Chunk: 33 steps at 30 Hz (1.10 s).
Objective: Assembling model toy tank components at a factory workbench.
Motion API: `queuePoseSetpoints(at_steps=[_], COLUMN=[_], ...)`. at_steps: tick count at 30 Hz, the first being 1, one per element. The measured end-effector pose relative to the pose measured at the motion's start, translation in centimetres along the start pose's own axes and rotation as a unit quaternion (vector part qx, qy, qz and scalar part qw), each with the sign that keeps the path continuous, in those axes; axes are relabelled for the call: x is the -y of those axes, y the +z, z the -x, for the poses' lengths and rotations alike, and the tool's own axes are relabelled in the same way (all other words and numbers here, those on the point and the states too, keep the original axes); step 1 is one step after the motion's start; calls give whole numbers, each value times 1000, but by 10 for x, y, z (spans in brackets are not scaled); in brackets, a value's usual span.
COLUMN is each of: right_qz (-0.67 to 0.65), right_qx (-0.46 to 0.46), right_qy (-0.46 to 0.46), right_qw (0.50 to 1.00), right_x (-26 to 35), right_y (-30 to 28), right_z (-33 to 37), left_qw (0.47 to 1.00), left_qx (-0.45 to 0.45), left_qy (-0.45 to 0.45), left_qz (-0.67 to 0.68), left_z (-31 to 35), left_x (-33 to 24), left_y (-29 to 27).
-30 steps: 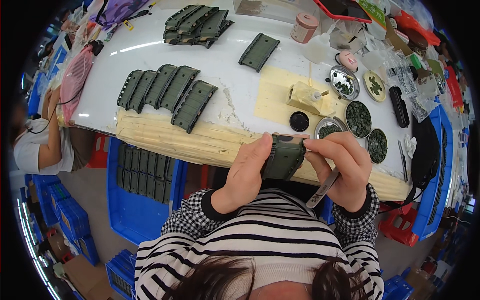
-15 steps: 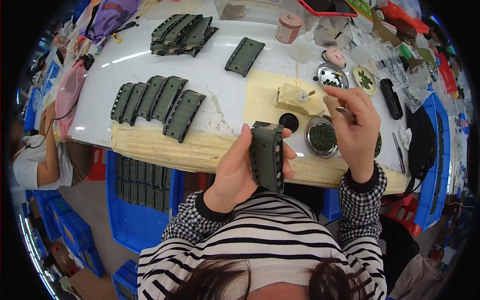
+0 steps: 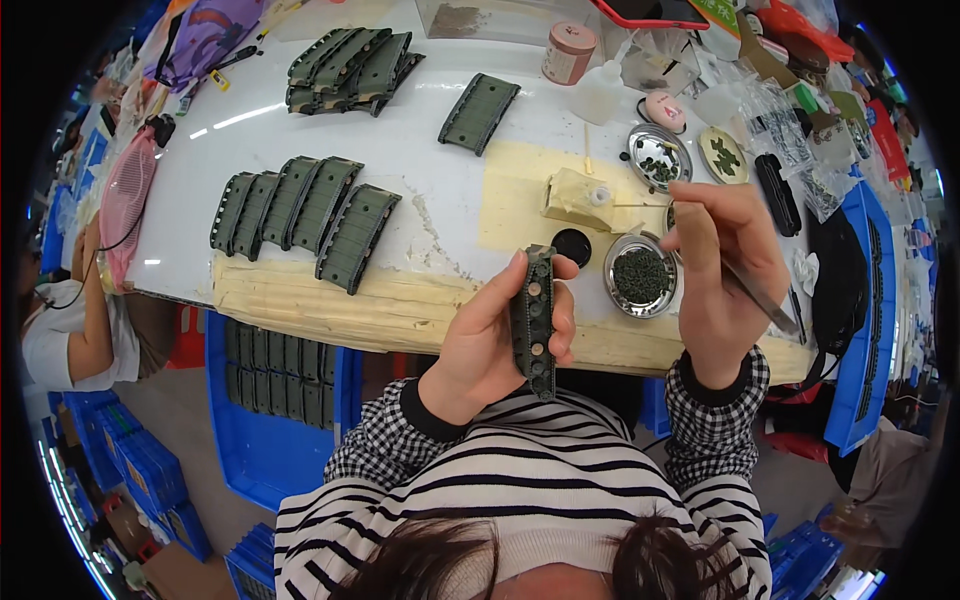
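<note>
My left hand (image 3: 470,350) is closed around a dark green plastic part (image 3: 537,335), held upright above the table's front edge. Its narrow side, with a row of round wheel-like studs, faces up. My right hand (image 3: 730,265) pinches a thin stick (image 3: 640,205), whose tip is beside the white mouth of a small bottle wrapped in cream tape (image 3: 572,203). Metal tweezers (image 3: 762,300) also lie in that hand, their back end sticking out past the palm. Just below the stick stands a round metal dish (image 3: 612,280) of small dark green pieces.
More green parts lie in a row (image 3: 290,205) and a stack (image 3: 350,70); one part (image 3: 480,113) lies alone. A black cap (image 3: 571,248), a second metal dish (image 3: 640,140) and a pink tin (image 3: 569,52) stand nearby. A blue crate (image 3: 265,450) sits below left; another person (image 3: 85,330) is at far left.
My left hand has turned the green part from its broad face to its studded side. My right hand has taken hold of the stick that stood in the bottle, keeping the tweezers in the palm.
</note>
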State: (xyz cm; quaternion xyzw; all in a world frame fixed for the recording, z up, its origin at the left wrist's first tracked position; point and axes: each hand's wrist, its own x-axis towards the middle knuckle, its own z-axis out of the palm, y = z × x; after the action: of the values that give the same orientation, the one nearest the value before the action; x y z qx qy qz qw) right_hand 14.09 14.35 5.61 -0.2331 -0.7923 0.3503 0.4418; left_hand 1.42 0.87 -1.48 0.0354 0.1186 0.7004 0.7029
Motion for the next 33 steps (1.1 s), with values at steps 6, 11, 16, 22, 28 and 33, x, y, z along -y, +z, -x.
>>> queuePoseSetpoints(at_steps=[6,11,16,22,28,33], right_qz=[-259,-307,-290,-282,-242,130], right_qx=[85,92,106,107,56,27], right_qy=[148,148,145,142,138,8], right_qw=[951,936,940,943,959,991], right_x=[2,0,2,2,2,-26], right_y=[21,26,25,25,24,14], right_z=[14,15,15,16,11,-4], left_qw=[1000,1000,1000,1000,999,992], left_qx=[5,1,2,-4,15,-32], left_qy=[-10,-8,-10,-11,-4,11], left_qz=[-10,-24,-27,-29,-34,-124], left_z=[2,3,4,4,6,14], left_x=[1,1,1,1,-1,-17], left_y=[2,3,2,3,-2,17])
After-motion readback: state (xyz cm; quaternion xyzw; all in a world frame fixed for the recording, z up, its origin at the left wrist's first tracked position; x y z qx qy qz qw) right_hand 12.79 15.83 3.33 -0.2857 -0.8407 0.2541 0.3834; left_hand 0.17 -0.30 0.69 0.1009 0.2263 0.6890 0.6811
